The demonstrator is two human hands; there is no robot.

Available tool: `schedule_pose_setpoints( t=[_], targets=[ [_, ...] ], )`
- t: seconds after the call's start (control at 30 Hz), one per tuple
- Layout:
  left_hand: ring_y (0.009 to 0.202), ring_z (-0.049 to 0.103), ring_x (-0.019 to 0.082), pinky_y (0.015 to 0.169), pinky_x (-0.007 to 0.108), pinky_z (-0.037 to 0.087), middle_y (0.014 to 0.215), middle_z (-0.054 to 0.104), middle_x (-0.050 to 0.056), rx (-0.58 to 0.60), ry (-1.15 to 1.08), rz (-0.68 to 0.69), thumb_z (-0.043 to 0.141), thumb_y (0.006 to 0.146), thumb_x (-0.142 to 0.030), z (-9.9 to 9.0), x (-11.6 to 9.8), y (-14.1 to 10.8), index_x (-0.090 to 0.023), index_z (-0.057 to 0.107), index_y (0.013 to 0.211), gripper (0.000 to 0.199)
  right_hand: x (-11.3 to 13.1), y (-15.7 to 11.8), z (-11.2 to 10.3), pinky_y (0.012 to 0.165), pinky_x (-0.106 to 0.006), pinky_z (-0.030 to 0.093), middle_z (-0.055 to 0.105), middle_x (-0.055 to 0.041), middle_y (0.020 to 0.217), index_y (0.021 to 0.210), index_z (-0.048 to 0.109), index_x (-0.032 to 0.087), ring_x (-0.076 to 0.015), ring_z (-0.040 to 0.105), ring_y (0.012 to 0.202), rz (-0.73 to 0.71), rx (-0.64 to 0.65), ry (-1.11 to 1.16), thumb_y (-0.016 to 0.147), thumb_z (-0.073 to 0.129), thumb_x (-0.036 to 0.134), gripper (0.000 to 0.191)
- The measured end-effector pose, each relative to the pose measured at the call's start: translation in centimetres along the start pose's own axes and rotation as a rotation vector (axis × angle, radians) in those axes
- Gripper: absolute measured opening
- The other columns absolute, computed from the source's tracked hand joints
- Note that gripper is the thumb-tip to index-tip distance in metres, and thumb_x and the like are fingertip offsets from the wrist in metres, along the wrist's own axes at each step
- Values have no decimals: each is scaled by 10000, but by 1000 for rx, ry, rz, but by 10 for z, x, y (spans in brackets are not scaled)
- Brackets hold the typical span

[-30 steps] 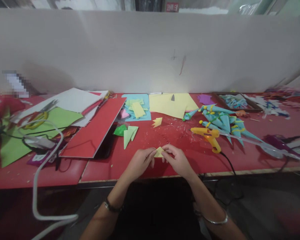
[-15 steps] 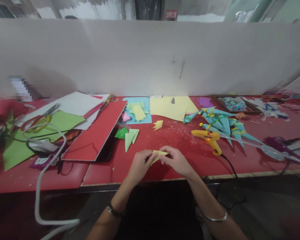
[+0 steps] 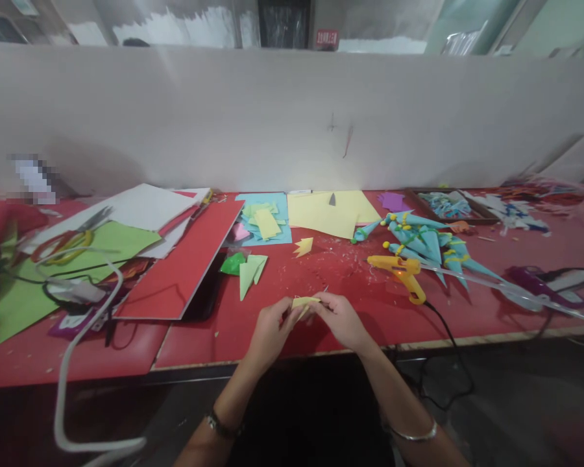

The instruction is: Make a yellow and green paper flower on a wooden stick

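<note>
On the red table, a dark tray holds bluish scraps; near the front edge, left hand and right hand pinch the yellow paper in closed fingers; it's showing a narrower face now.

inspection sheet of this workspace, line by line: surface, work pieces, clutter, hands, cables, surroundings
Surface: red tabletop, scattered with small scraps
Work pieces: small yellow paper held in both hands; yellow crown-shaped piece lying beyond them
Clutter: scissors on the green sheet; blue cones piled beyond the yellow glue gun
Hands: left hand and right hand pinch the paper
Cables: black cord runs from the glue gun over the table edge; thick white cable hangs at the left
Surroundings: pale partition behind the table
</note>
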State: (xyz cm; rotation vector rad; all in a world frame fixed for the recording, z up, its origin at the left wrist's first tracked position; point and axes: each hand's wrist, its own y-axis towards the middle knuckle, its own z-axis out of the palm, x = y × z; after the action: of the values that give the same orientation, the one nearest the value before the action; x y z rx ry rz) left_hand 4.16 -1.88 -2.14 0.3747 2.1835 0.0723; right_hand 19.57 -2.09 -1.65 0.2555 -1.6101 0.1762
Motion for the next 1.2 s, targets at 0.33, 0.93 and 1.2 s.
schedule_pose_setpoints(
  t=[0.33,0.93,1.2],
  targets=[
    [470,309,65,469,182,252,477,342,-56,9,-9,-17,395,784,-343,-1,-1,0,-169,326,522,322,5,-1,-8,602,-228,447,628,-15,604,669,596,165,-120,582,575,-54,-12,-196,838,424,371,317],
    [522,325,75,490,191,244,548,367,-55,210,-34,-69,464,753,-349,-6,16,0,-160,379,600,257,-1,4,-11,554,-207,383,583,-10,590,622,517,162,-94,520,539,8,27,-377,865,348,333,341],
    [511,303,72,487,196,229,531,331,-64,209,-93,-88,470,744,-347,-9,9,0,-165,358,583,268,-6,1,-10,556,-214,392,583,1,592,683,532,172,-103,525,551,17,18,-361,844,380,303,258]
  ],
)
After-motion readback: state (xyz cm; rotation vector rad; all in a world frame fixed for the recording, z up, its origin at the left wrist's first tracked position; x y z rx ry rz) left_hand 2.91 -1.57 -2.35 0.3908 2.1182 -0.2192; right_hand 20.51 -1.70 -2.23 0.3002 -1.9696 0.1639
